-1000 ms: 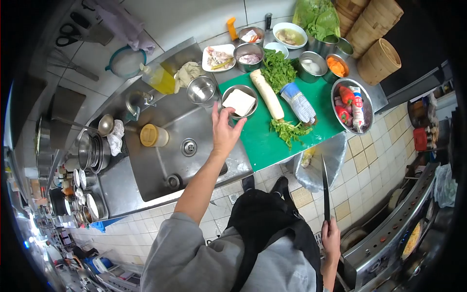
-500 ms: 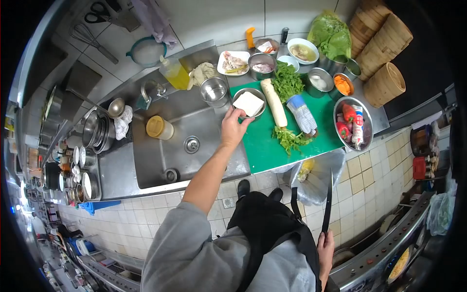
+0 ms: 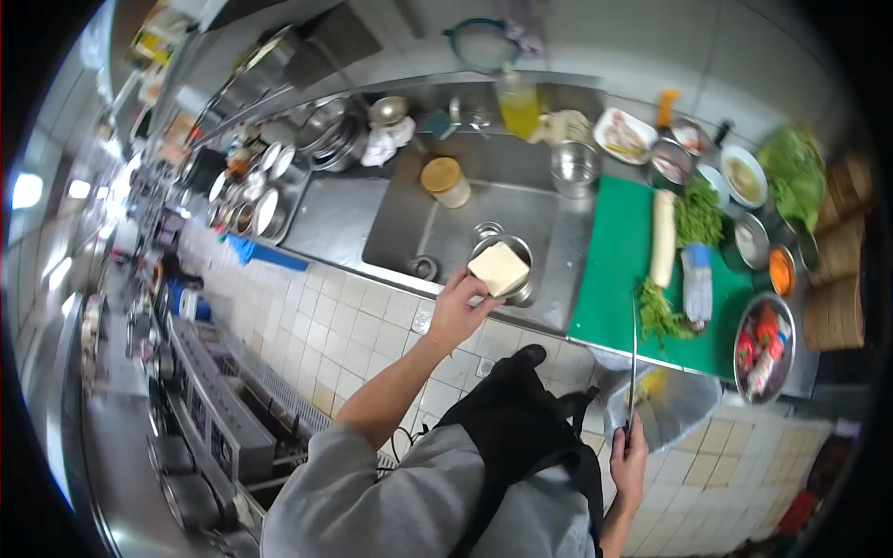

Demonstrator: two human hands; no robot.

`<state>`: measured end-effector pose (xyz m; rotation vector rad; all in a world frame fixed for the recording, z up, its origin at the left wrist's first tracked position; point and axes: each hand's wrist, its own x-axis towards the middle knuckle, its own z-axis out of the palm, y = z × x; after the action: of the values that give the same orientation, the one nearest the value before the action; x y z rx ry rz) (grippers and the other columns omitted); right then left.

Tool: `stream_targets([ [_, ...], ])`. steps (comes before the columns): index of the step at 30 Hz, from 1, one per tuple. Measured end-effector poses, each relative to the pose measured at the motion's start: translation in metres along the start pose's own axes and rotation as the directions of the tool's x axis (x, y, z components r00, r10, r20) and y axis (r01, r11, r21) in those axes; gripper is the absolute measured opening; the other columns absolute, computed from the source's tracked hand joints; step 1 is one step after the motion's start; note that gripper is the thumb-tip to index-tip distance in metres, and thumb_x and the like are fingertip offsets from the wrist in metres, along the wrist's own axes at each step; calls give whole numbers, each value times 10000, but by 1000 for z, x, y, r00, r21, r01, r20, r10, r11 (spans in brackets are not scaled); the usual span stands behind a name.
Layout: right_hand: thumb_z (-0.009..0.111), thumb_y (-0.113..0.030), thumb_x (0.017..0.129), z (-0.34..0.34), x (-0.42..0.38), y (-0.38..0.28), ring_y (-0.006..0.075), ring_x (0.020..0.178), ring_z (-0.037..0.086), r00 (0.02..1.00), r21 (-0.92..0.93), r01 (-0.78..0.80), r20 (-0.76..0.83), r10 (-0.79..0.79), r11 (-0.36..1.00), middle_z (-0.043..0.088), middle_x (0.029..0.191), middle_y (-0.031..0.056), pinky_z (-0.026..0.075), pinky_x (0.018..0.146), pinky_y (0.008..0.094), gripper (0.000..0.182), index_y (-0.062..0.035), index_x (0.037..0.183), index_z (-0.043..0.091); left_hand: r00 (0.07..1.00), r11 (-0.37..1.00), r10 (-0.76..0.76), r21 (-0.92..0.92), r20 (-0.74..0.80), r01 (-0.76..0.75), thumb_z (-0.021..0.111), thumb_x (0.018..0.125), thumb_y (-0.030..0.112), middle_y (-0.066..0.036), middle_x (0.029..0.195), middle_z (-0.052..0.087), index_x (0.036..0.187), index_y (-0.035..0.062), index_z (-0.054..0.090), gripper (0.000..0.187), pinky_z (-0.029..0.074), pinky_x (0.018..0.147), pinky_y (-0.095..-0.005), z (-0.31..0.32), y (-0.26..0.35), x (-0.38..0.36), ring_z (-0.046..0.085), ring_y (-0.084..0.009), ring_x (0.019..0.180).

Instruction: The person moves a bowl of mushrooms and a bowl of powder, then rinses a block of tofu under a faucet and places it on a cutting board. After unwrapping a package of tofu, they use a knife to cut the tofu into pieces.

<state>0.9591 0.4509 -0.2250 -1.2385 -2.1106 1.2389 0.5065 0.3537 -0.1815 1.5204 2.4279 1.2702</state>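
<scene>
My left hand [image 3: 454, 309] grips a small steel bowl [image 3: 517, 272] with a pale block of tofu [image 3: 499, 268] in it, held over the front edge of the steel sink [image 3: 428, 223]. My right hand [image 3: 630, 459] hangs low by my hip and holds a long knife [image 3: 633, 355], blade pointing up toward the green cutting board [image 3: 623, 270]. On the board lie a white radish [image 3: 662, 238], leafy greens [image 3: 699, 212] and a checked cloth bundle [image 3: 697, 283].
A yellow-lidded container [image 3: 445, 179] stands in the sink and a steel cup [image 3: 574, 167] beside it. Bowls and plates of ingredients line the back right; a bowl of red peppers [image 3: 765, 349] sits at the board's right. A plastic bag [image 3: 665, 409] hangs below the counter. Stoves run along the left.
My left hand took hold of the tofu bowl and lifted it off the cutting board, carrying it left over the sink's front edge. My head turned left. The knife hand stayed low.
</scene>
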Motion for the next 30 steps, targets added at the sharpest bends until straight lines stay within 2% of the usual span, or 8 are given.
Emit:
stream_targets([
  [6, 593, -54, 1021, 22, 55, -18, 218, 709, 586, 992, -12, 126, 12, -126, 992, 640, 853, 167, 505, 669, 369, 472, 8, 1484, 530, 970, 974, -223, 11, -99, 225, 932, 776, 79, -173, 1242, 683, 914, 42, 630, 333, 617, 844, -339, -57, -42, -10, 726, -293, 1088],
  [11, 529, -30, 1071, 40, 63, -17, 38, 684, 414, 979, 173, -200, 74, 189, 965, 472, 806, -55, 353, 574, 223, 401, -7, 1471, 535, 947, 967, -150, 159, -282, 201, 926, 771, 99, -160, 1083, 716, 898, 57, 636, 320, 566, 934, -437, -99, -127, 19, 685, -352, 1086],
  [14, 532, -31, 1070, 47, 69, -40, 39, 695, 427, 948, 154, -316, 80, 307, 936, 484, 820, -49, 361, 579, 222, 399, -8, 1468, 534, 766, 824, -525, 1, -371, 566, 895, 845, 127, -93, 988, 658, 951, 44, 623, 303, 563, 771, -347, -127, -208, 37, 668, -202, 920],
  [15, 531, -36, 1072, 48, 68, -35, 45, 692, 432, 953, 102, -301, 79, 294, 948, 497, 825, -46, 362, 576, 228, 399, -5, 1470, 532, 702, 793, -606, -358, -374, 493, 885, 851, 141, -86, 945, 642, 957, 41, 617, 305, 542, 802, -367, -129, -258, 35, 641, -219, 889],
  [17, 550, -24, 1042, 53, 75, -60, 80, 731, 496, 971, -3, -236, 22, 236, 972, 569, 856, 22, 432, 626, 256, 399, 17, 1439, 551, 769, 876, -329, 128, -548, 465, 866, 842, 97, -96, 936, 635, 950, 37, 610, 284, 524, 807, -373, -147, -313, 43, 614, -243, 869],
  [19, 575, -22, 1012, 56, 81, -91, 121, 739, 551, 949, -51, -316, -9, 316, 948, 625, 846, 97, 494, 661, 298, 399, 21, 1408, 576, 710, 888, -414, -80, -570, 453, 874, 868, 143, -103, 935, 636, 955, 28, 632, 282, 524, 801, -385, -159, -383, 39, 596, -231, 855],
  [24, 607, -48, 991, 71, 67, -102, 143, 655, 547, 941, -64, -330, -100, 323, 942, 587, 756, 108, 478, 615, 330, 397, 2, 1385, 599, 660, 732, -372, 231, -653, 641, 896, 866, 233, -114, 880, 648, 882, 11, 644, 337, 509, 809, -406, -167, -405, 64, 609, -289, 844],
  [30, 595, -37, 996, 87, 57, -114, 166, 658, 546, 890, -18, -444, -123, 439, 896, 591, 771, 116, 486, 633, 348, 410, 22, 1402, 574, 556, 720, -386, 136, -736, 680, 866, 890, 239, -286, 1495, 419, 1482, -82, 428, 803, 298, 1219, -507, -146, -353, 80, 411, -398, 1417],
])
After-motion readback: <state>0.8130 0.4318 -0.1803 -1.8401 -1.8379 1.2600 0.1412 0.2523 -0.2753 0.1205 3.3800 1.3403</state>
